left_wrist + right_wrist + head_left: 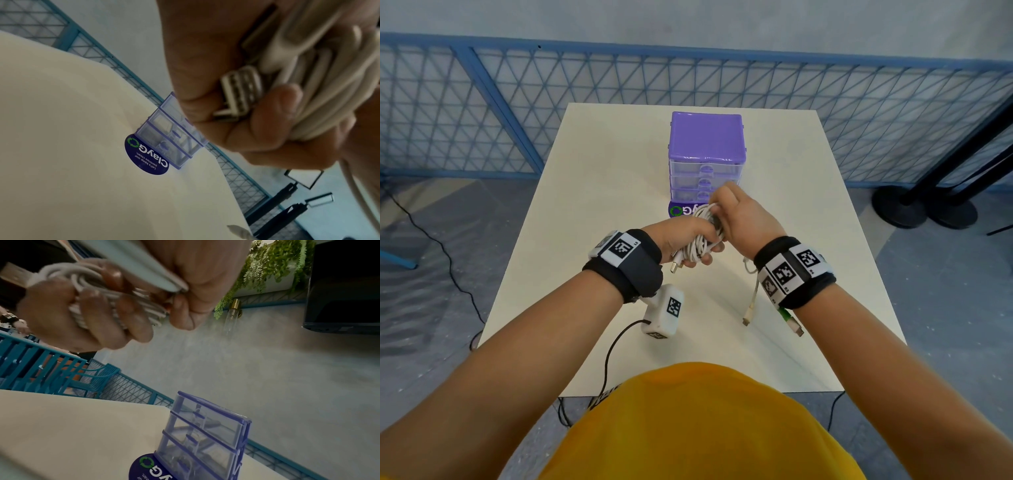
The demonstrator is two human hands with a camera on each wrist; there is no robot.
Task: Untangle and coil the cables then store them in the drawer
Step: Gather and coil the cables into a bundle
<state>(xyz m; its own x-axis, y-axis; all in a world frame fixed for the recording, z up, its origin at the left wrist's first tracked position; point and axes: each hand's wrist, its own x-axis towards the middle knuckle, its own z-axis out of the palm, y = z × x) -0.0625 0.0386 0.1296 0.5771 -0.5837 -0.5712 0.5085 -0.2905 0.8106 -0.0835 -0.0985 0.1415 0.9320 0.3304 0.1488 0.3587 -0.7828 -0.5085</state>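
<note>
My left hand (690,240) grips a coiled bundle of white cable (703,236) above the table, fingers curled round the loops; a USB plug (676,265) sticks out below the palm. The left wrist view shows that plug (238,95) pressed against the palm beside the coil (329,91). My right hand (739,214) pinches a strand of the same cable at the top of the coil (88,288). A loose tail runs down under my right wrist to a white plug (748,315) and a green plug (791,320). The purple drawer unit (707,154) stands just behind the hands, all drawers closed.
A round blue sticker (679,210) lies on the white table (592,192) at the drawer unit's foot. A blue mesh fence (517,102) runs behind the table. Black stand bases (924,209) sit on the floor to the right. A black wire (616,346) hangs from my left wrist camera.
</note>
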